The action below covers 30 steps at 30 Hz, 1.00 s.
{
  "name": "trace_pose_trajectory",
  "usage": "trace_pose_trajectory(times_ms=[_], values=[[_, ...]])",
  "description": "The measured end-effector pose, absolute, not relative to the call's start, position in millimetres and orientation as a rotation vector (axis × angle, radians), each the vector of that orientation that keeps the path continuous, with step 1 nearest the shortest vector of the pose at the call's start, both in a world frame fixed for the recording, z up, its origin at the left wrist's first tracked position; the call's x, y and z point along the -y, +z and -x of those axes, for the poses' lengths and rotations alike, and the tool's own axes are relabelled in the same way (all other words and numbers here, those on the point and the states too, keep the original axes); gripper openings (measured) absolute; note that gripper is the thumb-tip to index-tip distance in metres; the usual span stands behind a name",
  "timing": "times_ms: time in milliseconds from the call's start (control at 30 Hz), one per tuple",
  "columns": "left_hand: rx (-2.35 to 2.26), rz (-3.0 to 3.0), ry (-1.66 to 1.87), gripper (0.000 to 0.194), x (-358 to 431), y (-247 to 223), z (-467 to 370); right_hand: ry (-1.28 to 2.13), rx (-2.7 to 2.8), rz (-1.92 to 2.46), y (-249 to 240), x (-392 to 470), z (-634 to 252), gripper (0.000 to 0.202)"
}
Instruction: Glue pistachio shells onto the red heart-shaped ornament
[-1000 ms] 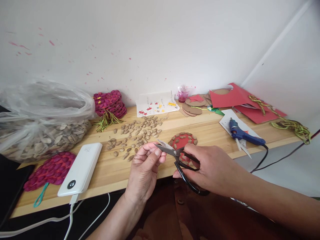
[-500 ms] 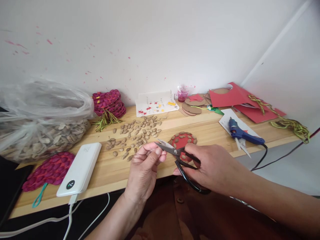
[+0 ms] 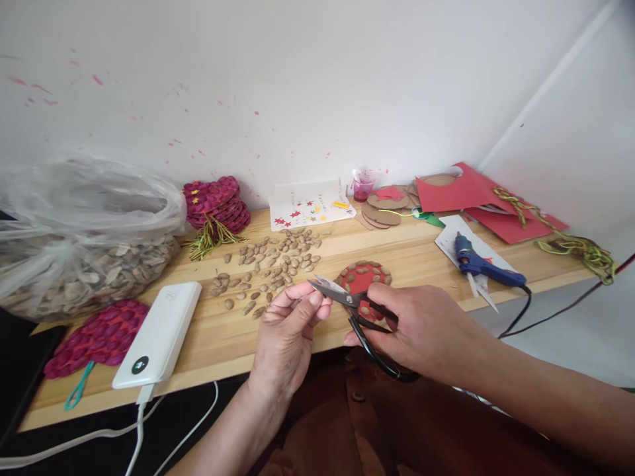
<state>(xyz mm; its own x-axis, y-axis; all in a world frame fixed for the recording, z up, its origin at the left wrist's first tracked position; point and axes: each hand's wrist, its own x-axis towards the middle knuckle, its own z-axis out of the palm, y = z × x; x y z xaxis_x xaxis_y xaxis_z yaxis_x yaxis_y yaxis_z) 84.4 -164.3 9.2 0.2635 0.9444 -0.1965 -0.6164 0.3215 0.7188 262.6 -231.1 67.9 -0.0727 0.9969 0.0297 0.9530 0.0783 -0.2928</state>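
Observation:
My right hand [image 3: 411, 324] is wrapped round the black handles of a pair of scissors [image 3: 350, 301], its fingers in the loops and the blades a little apart, pointing left. The blade tips reach the fingertips of my left hand [image 3: 292, 324]. Those fingers are pinched together, and whatever lies between them is hidden or too small to name. Behind the scissors, a round red card [image 3: 356, 281] with peanut shells stuck around it rests on the table. Loose peanut shells [image 3: 282, 259] are scattered to the left, beyond my left hand.
A plastic bag of shells [image 3: 99, 264], a white power bank [image 3: 159, 334] and magenta shell-covered pieces [image 3: 215, 205] occupy the left. Star stickers on a white sheet [image 3: 285, 205] lie behind. On the right are a blue glue gun [image 3: 486, 266], red card sheets [image 3: 510, 225] and cardboard discs [image 3: 384, 215].

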Motion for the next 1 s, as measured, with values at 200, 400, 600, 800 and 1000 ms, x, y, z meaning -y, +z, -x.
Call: trace_pose_trajectory(times_ms=[200, 400, 600, 800, 1000], values=[[-0.657, -0.583, 1.131, 0.025, 163.8, 6.9, -84.1, 0.226, 2.154, 1.978, 66.3, 231.0, -264.1, 0.036], [-0.642, -0.568, 1.124, 0.031, 163.0, 6.7, -83.7, 0.24, 2.16, 2.02, 65.9, 228.6, -266.5, 0.036], [-0.686, -0.531, 1.087, 0.037, 160.8, 10.4, -84.1, 0.323, 2.029, 1.99, 71.2, 222.6, -271.9, 0.032], [-0.669, -0.58, 1.079, 0.03, 155.7, 7.8, -82.3, 0.156, 1.96, 2.14, 64.6, 200.1, -307.4, 0.037], [-0.734, -0.886, 1.075, 0.027, 141.5, -2.3, -80.6, -0.039, 1.942, 2.446, 43.5, 165.7, -364.2, 0.033]])
